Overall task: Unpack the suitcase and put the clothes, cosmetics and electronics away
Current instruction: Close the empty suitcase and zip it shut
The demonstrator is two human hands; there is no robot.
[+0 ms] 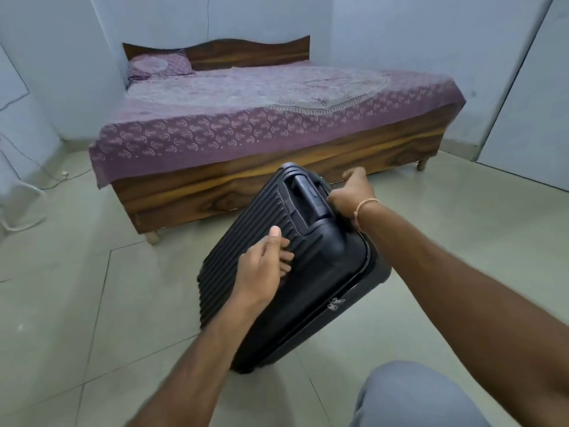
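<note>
Black hard-shell suitcase [308,272], ribbed panels, rounded corners, zipped shut w/ metal pulls on the side seam; it stands tilted on the floor just in front of the bed. Left hand [261,272] lies on the ribbed face, fingers curled over the ridges, thumb up. Right hand [351,195] grips the top edge beside the recessed handle. Smooth pale tile floor [92,303] open to the left and right. Wood-frame bed [246,186], purple patterned sheet overhanging its edge.
</note>
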